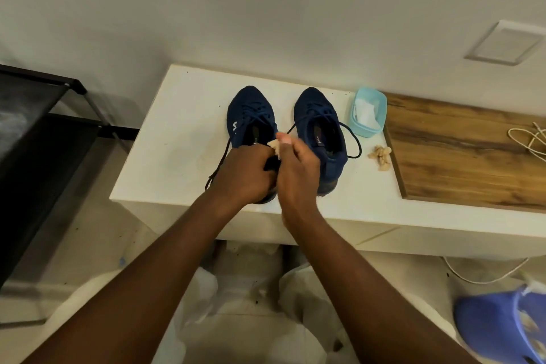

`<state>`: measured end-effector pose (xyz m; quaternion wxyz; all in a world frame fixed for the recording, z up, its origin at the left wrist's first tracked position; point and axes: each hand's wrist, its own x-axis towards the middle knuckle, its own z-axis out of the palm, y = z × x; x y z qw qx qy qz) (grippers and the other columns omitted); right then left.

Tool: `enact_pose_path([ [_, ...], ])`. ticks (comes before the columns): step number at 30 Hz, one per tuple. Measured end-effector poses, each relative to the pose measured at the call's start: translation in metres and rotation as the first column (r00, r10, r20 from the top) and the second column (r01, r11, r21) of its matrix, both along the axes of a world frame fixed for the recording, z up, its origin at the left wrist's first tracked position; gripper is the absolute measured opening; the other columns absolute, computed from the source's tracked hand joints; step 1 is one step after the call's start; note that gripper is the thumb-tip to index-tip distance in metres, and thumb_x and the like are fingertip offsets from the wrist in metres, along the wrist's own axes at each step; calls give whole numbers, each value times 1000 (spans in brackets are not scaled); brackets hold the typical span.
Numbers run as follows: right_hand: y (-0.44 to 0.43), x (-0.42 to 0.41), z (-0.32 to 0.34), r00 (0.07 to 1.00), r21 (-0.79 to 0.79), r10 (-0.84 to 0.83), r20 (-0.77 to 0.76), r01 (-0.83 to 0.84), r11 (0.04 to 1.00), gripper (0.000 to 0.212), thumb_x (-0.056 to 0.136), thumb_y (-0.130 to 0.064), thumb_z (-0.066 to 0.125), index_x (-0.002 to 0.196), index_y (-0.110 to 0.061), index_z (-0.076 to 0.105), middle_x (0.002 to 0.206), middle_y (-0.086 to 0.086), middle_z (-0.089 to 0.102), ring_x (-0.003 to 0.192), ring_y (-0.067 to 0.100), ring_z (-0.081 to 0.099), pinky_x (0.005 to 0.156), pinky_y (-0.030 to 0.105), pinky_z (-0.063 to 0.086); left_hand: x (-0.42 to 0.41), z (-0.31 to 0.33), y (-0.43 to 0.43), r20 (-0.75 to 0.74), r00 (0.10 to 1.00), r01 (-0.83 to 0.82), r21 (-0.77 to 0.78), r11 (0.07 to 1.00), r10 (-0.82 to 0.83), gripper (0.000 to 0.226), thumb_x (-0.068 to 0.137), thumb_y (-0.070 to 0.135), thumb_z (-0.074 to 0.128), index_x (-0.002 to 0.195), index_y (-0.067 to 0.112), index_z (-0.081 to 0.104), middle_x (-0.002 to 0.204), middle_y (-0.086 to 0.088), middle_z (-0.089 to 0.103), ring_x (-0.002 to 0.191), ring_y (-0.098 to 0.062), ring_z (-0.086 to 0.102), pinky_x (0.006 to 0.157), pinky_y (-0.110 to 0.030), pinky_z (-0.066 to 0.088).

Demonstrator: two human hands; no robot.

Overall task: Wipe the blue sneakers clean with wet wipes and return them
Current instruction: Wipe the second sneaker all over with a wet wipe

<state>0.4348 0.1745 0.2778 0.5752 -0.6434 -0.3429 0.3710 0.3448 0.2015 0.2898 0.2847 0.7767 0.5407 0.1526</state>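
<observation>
Two blue sneakers stand side by side on a white table point(177, 156), toes pointing away from me. My left hand point(245, 174) grips the heel of the left sneaker point(248, 115). My right hand point(297, 168) pinches a crumpled, dirtied wet wipe point(274, 146) against the inner side of that sneaker's collar. The right sneaker point(320, 133) stands untouched just right of my right hand, its laces loose. A light blue tub point(369, 109) with white wipes in it sits right of the shoes.
A used, balled-up wipe point(381, 156) lies near the tub. A wooden board point(466, 154) with a white cable point(529, 139) covers the table's right part. A black shoe rack point(44, 139) stands at left. A blue bin point(502, 325) sits on the floor at lower right.
</observation>
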Motion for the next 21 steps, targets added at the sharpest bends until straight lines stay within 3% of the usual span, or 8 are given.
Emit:
enact_pose_path([
  [3, -11, -1, -6, 966, 58, 129, 223, -146, 988, 33, 101, -7, 47, 127, -16, 64, 129, -1, 63, 121, 7, 56, 107, 31, 45, -3, -1, 2, 74, 993, -99, 46, 994, 95, 15, 99, 25, 55, 94, 21, 69, 79, 1, 68, 70, -18, 63, 63, -31, 48],
  [7, -4, 15, 5, 873, 227, 48, 486, -179, 957, 25, 92, -1, 63, 113, -12, 73, 110, -1, 69, 103, 1, 62, 91, 20, 53, -12, 5, 6, 386, 893, -218, -73, 973, 229, 16, 96, 24, 61, 93, 32, 75, 81, 13, 71, 81, -13, 67, 70, -29, 52],
  [10, 4, 26, 15, 788, 265, -2, 616, -204, 943, 15, 93, -11, 67, 106, -14, 74, 99, -4, 69, 92, 5, 62, 83, 24, 54, -17, 18, 9, 591, 716, -279, -246, 928, 372, 19, 97, 18, 64, 111, 24, 75, 102, 6, 74, 98, -13, 69, 81, -19, 55],
  [12, 1, 20, 17, 677, 240, 9, 736, -273, 931, 12, 92, -11, 67, 102, -15, 73, 95, -3, 68, 88, 8, 58, 81, 26, 51, -21, 25, 10, 678, 566, -288, -369, 884, 468, 19, 96, 15, 66, 113, 21, 73, 107, 5, 74, 100, -11, 69, 78, -14, 54],
  [14, -5, 9, 17, 546, 188, 36, 837, -348, 918, 11, 92, -12, 66, 100, -15, 73, 92, 0, 68, 86, 14, 56, 77, 27, 47, -24, 28, 10, 714, 452, -300, -442, 845, 534, 18, 96, 13, 66, 110, 23, 72, 112, 3, 74, 104, -13, 69, 84, -19, 55],
  [16, 4, 14, 24, 468, 165, 20, 883, -349, 922, 12, 93, -14, 61, 98, -17, 73, 89, 0, 67, 84, 18, 54, 76, 30, 44, -25, 31, 9, 737, 382, -289, -478, 829, 558, 18, 95, 11, 67, 102, 27, 73, 110, 3, 75, 106, -15, 69, 94, -28, 55],
  [19, 36, 31, 40, 504, 148, -31, 863, -193, 970, 17, 95, -17, 53, 89, -17, 69, 84, 0, 62, 81, 18, 47, 74, 33, 38, -21, 32, 5, 754, 362, -236, -495, 836, 548, 20, 95, 9, 66, 96, 28, 73, 101, 7, 76, 105, -16, 70, 95, -32, 55],
  [21, 41, 24, 44, 499, 112, 6, 867, -206, 972, 18, 95, -17, 51, 83, -21, 64, 86, 4, 62, 81, 18, 44, 72, 31, 36, -18, 29, 2, 751, 355, -216, -514, 830, 557, 19, 96, 9, 64, 101, 24, 74, 104, 4, 77, 108, -19, 70, 97, -35, 55],
])
